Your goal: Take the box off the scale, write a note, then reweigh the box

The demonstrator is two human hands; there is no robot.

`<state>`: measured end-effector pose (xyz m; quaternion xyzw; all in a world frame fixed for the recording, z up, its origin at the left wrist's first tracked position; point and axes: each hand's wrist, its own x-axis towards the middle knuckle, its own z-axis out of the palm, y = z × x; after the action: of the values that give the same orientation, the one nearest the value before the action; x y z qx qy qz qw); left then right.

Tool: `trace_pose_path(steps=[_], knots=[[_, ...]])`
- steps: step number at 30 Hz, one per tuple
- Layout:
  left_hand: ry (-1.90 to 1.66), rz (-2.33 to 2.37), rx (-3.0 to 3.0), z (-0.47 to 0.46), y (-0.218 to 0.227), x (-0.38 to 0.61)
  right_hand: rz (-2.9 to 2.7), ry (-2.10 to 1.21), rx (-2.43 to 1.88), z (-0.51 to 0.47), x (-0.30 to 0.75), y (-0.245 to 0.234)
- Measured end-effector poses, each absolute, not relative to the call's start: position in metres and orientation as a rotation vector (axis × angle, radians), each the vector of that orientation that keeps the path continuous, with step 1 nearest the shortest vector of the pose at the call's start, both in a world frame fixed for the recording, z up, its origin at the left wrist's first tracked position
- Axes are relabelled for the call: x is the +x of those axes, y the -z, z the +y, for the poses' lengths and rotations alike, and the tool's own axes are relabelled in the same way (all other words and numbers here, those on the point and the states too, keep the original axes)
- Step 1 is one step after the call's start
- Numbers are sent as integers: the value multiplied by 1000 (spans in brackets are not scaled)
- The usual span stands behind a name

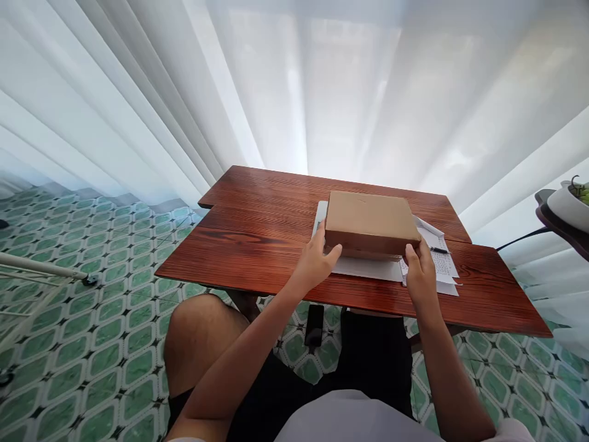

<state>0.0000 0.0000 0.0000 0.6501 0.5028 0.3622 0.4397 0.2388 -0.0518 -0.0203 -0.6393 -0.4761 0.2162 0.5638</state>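
Observation:
A closed brown cardboard box (pixel 372 216) is between my two hands at the right half of the wooden table. My left hand (pixel 317 256) grips its near left corner, thumb toward the front face and fingers along the left side. At the near right corner, my right hand (pixel 420 267) holds the box with the thumb in front. Under the box lies a flat pale grey board or laptop (pixel 368 268), mostly covered. To the right, sheets of handwritten paper (pixel 444 264) stick out, with a black pen (pixel 439 250) lying on them.
The reddish wooden table (pixel 257 227) has stepped ends. White curtains (pixel 345 92) hang behind it. A black phone (pixel 314 325) lies below the table's front edge. At far right stands a white pot (pixel 568 205) on a dark stand; a white metal frame (pixel 41 267) is at left.

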Motion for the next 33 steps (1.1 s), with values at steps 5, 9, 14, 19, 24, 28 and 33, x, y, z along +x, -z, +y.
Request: trace_pose_path(steps=[5,9,14,19,24,28,33], knots=[[-976,1255,1608,-3,-6,-11,-1158,-510,-1449,-52,224,3],[-1121,1334,1638,1,-18,-33,-1214,-574,-1381,-45,200,-7],[-1222,1585,1632,7,-37,-71,-1323,-599,-1307,-27,158,-15],[-1292,1803,1541,14,-41,-111,-1391,-661,-1225,-12,111,-17],[-1254,2020,1382,20,-39,-138,-1420,-811,-1198,-2,70,-8],[-1225,2111,1339,20,-34,-155,-1449,-858,-1265,4,51,7],[-1139,2166,1320,20,-24,-164,-1491,-855,-1315,4,44,19]])
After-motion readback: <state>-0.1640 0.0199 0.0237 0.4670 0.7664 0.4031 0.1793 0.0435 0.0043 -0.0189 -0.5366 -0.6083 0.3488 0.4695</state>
